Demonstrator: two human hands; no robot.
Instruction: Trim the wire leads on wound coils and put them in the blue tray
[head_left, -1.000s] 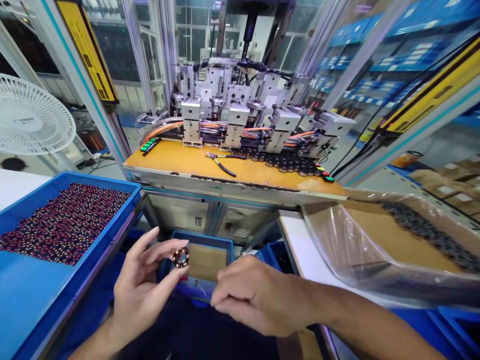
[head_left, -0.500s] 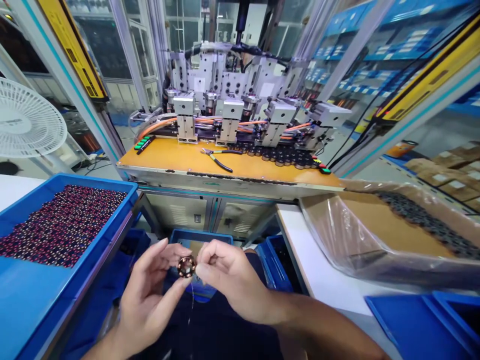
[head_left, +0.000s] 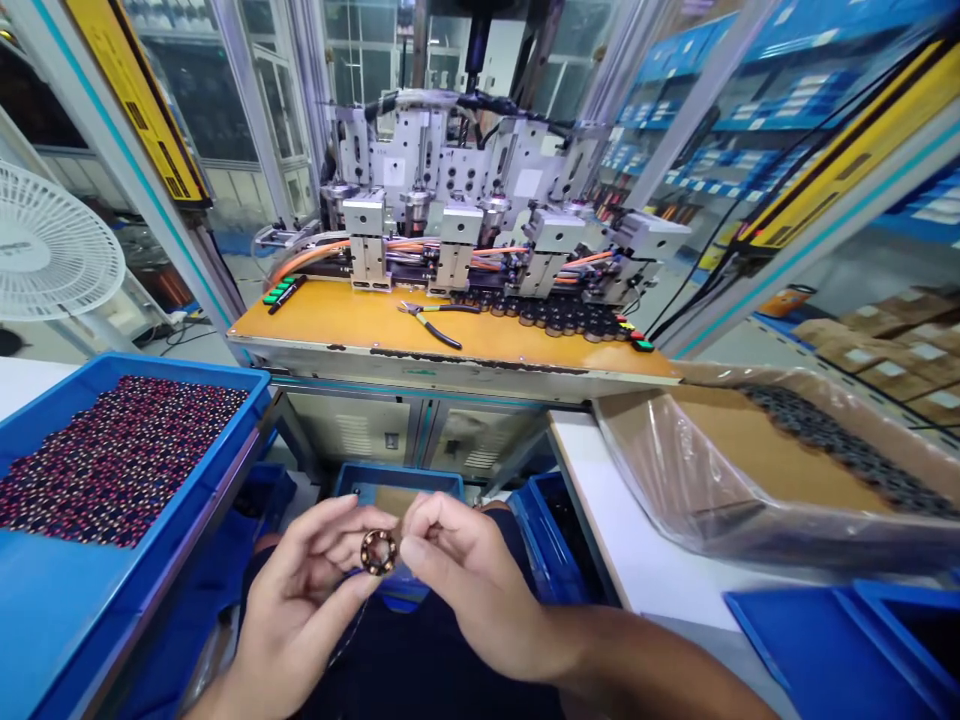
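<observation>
A small round part (head_left: 378,552), dark with copper-coloured windings and an open centre, is held between the thumb and fingers of my left hand (head_left: 311,590). Just to its right is my right hand (head_left: 469,575), thumb and index finger pinched together near the part's edge. Whatever those fingertips hold is too small to make out. A thin wire (head_left: 349,632) trails below the part, in front of dark clothing.
A blue tray (head_left: 82,625) of many small parts stands on the left. Ahead, pliers (head_left: 435,322) and dark round parts lie on the orange bench (head_left: 330,325) below a machine (head_left: 457,225). A plastic-lined box (head_left: 720,460) stands right.
The round part has turned a little and sits slightly lower. My right fingertips have shifted slightly right and down. The wire now slants down to the left instead of hanging straight.
</observation>
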